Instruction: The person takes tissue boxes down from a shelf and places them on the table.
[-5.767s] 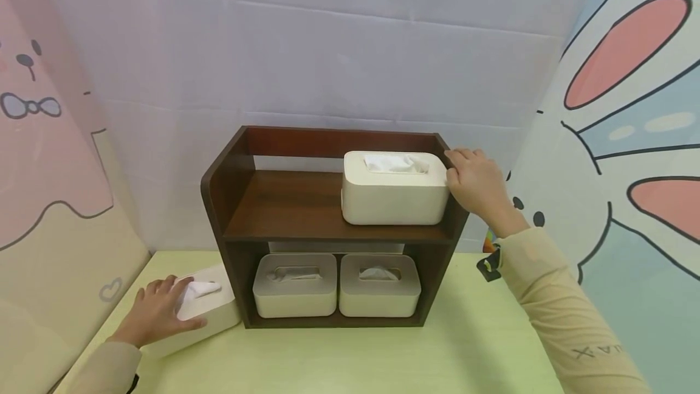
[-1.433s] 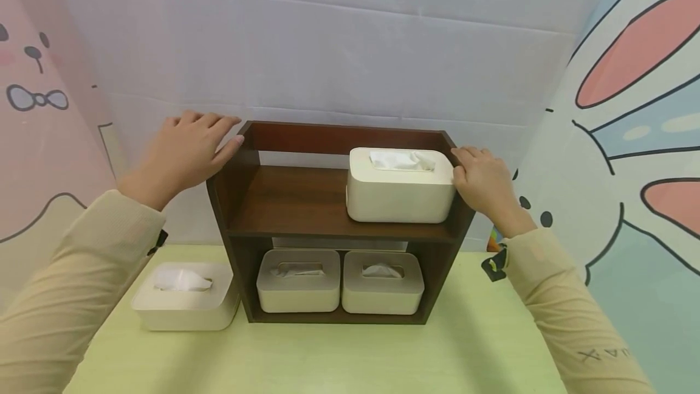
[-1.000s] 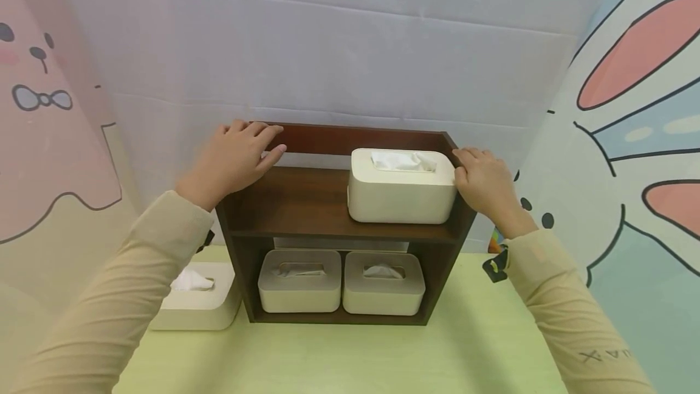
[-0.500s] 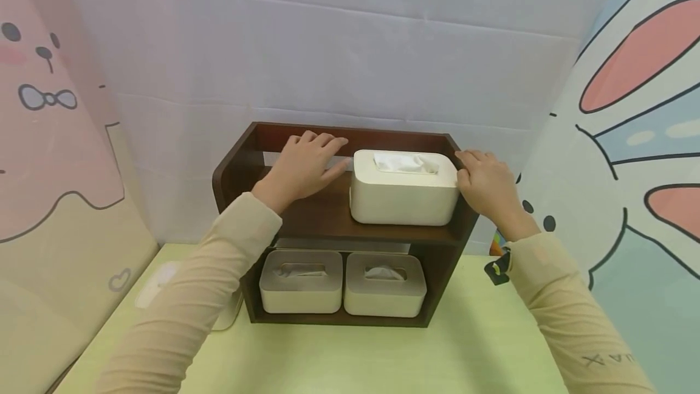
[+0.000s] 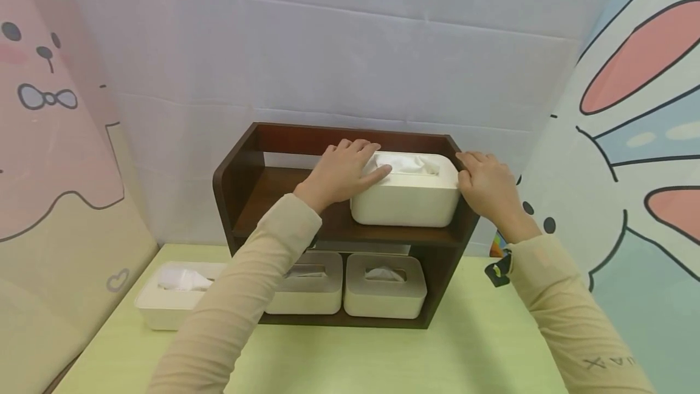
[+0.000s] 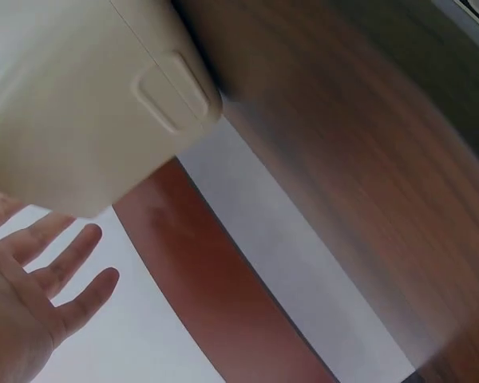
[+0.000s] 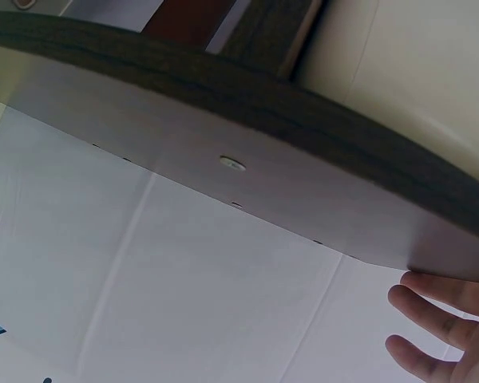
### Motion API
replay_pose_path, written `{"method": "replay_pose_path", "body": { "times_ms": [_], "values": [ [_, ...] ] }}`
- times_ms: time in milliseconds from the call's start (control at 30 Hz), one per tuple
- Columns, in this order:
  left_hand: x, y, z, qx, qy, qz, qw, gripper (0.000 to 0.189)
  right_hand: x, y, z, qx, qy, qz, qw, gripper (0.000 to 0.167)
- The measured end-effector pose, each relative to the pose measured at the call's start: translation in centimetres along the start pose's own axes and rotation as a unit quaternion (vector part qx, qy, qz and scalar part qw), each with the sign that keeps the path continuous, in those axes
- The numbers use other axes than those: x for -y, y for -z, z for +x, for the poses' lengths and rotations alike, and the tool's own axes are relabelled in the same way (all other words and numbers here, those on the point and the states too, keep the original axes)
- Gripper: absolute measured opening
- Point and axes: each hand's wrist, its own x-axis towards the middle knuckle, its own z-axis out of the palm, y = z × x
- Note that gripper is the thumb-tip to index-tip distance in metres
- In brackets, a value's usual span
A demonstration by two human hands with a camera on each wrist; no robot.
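Two hands (image 5: 350, 166) flank rounded cream tissue box (image 5: 407, 202).

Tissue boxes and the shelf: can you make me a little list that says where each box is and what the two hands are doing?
Top shelf: one cream tissue box on the right side of the brown shelf.
Bottom shelf: two tissue boxes side by side.
Table: one more tissue box, left of the shelf.
Left hand: fingers straight, resting on the top box's left end.
Right hand: fingers straight, against the shelf's right side panel.
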Motion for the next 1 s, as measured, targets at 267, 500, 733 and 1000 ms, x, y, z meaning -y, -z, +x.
{"method": "replay_pose_path", "body": {
  "times_ms": [267, 500, 733, 1000],
  "values": [
    [-1.5, -0.2, 0.8, 0.051, -0.004, -0.020, 0.9985, 0.075, 0.0, 0.0, 0.0, 0.001, -0.001, -0.001, 1.0000, 0.043],
    [-2.1, -0.5, 1.4, 0.077, -0.002, -0.039, 0.9962, 0.084, 0.0, -0.2, 0.0, -0.001, -0.001, 0.002, 1.0000, 0.043],
    [-2.1, -0.4, 1.6, 0.106, 0.001, -0.068, 0.9920, 0.087, 0.0, -0.1, -0.1, 0.000, 0.001, 0.003, 1.0000, 0.043],
    [-2.2, 0.0, 1.3, 0.107, -0.009, -0.054, 0.9928, 0.091, 0.0, -0.1, -0.1, 0.002, 0.000, 0.004, 1.0000, 0.043]
  ]
}}
